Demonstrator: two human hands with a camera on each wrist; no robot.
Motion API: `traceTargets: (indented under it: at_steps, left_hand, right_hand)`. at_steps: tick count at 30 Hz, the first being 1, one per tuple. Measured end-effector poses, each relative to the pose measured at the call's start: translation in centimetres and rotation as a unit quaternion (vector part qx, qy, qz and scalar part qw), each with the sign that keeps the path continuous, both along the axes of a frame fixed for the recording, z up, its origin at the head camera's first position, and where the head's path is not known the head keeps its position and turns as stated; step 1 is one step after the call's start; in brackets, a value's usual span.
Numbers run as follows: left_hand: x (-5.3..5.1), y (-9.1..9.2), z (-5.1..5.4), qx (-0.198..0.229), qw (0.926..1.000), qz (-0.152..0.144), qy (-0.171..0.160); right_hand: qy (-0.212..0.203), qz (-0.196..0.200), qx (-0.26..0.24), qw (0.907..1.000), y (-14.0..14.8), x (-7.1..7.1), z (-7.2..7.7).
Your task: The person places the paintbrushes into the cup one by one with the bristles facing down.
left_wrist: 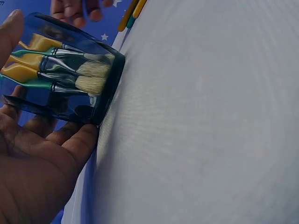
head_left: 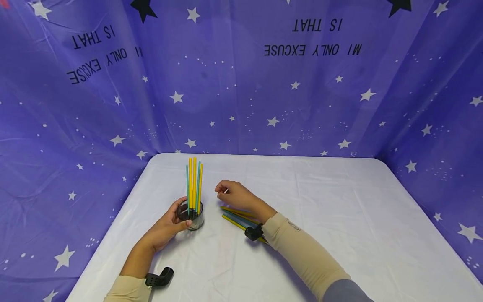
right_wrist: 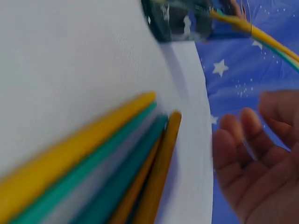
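My left hand [head_left: 166,230] holds a clear, dark-tinted glass [head_left: 198,224] at the left of the table, fingers on its far side and thumb on the near side. Several paintbrushes [head_left: 192,180] with yellow and teal handles stand in it, handles up. Their pale bristles [left_wrist: 91,84] rest near the glass bottom in the left wrist view. To the right of the glass, my right hand [head_left: 239,196] hovers with fingers loosely bent and nothing in them. Beneath its wrist lie several more brushes [right_wrist: 161,172], yellow and teal, partly hidden by the forearm in the head view.
A white cloth covers the table [head_left: 339,201]. Behind it and along both sides hangs a purple curtain [head_left: 241,84] with stars and lettering. Black wrist cameras [head_left: 160,277] sit on both forearms, the right one over the loose brushes.
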State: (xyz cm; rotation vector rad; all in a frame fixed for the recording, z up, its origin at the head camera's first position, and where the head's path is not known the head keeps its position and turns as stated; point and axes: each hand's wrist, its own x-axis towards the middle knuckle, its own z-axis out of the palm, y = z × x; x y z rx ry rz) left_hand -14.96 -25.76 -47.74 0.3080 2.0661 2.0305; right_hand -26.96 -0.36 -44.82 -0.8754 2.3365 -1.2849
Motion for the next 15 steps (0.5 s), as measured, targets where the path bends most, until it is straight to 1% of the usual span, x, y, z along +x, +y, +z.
traceTargets:
  at_steps: [3, 7, 11, 15]
  left_hand:
    - [0.0, 0.0, 0.0, 0.002, 1.0000, -0.005, 0.002]
    - [-0.1, -0.1, 0.0, 0.004, 1.0000, -0.006, 0.004]
    - [-0.1, -0.2, 0.0, -0.001, 1.0000, 0.000, -0.005]
    - [0.0, -0.2, 0.0, -0.009, 0.9999, 0.003, -0.015]
  right_hand:
    - [0.001, 0.022, 0.040, 0.9989, 1.0, -0.2, -0.1]
    - [0.016, 0.040, 0.088, 0.9952, 2.1, -0.2, 0.1]
    - [0.028, 0.048, 0.112, 0.9921, 3.0, -0.2, 0.2]
    - [0.026, 0.061, 0.134, 0.9887, 3.6, -0.2, 0.0]
